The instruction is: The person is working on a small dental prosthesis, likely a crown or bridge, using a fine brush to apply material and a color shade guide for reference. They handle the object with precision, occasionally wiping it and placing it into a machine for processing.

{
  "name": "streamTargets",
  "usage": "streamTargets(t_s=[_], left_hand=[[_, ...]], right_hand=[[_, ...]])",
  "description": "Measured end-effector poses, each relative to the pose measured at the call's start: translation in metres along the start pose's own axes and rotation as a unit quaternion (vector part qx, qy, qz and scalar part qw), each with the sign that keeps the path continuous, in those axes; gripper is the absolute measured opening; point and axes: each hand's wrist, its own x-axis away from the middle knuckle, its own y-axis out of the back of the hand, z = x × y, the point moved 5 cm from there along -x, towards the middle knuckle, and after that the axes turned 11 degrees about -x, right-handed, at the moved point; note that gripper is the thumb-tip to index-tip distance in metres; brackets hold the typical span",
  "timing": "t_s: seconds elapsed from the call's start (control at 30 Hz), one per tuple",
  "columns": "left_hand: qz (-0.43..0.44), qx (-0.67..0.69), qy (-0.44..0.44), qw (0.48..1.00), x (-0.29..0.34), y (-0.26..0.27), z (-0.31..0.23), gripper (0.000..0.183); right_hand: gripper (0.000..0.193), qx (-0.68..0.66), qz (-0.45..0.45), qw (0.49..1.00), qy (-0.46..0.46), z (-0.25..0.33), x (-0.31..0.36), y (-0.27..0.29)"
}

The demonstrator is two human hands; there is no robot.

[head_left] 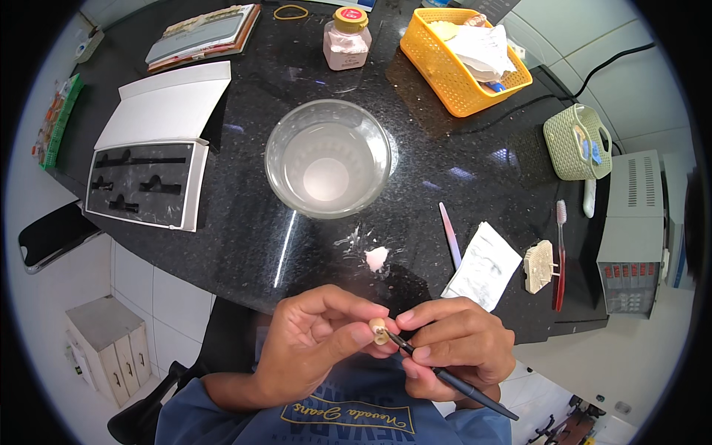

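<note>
Between the thumb and fingers of my left hand [315,341] is a small tooth-coloured dental crown piece [379,331], with hollows facing up. My right hand [463,343] grips a dark pen-shaped hand tool [475,394] like a pen, its slim tip at the crown piece; whether it touches cannot be made out. Both hands are close together just off the near table edge. Beyond them a small heap of pale pink powder [376,259] lies on the black table [245,252]. A glass bowl [276,178] of cloudy liquid stands farther back.
To the right lie a pink-lilac stick [449,233], smudged paper [486,265], a plaster dental cast [538,267] and a red toothbrush [561,259]. Behind stand a powder jar [347,44], a yellow basket [445,81] and a green basket [575,152]. An open white case [189,215] sits left.
</note>
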Motion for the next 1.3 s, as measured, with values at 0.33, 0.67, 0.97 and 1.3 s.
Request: streamTargets(t_s=[0.33, 0.67, 0.97, 1.3], left_hand=[[-0.032, -0.032, 0.006, 0.999, 0.0, -0.003, -0.002, 0.021], [-0.013, 0.022, 0.009, 1.0, 0.0, 0.002, 0.0, 0.018], [-0.028, -0.027, -0.08, 0.996, -0.009, -0.008, 0.002, 0.016], [-0.018, -0.214, -0.254, 0.943, -0.008, -0.021, -0.006, 0.02]], right_hand=[[0.025, 0.007, -0.001, 1.0, 0.0, 0.0, 0.001, -0.001], [0.039, -0.021, -0.153, 0.988, -0.025, 0.003, 0.023, 0.027], [0.035, 0.165, -0.152, 0.94, -0.257, 0.026, 0.018, 0.096], [0.045, 0.388, -0.058, 0.873, -0.29, 0.003, 0.012, 0.087]])
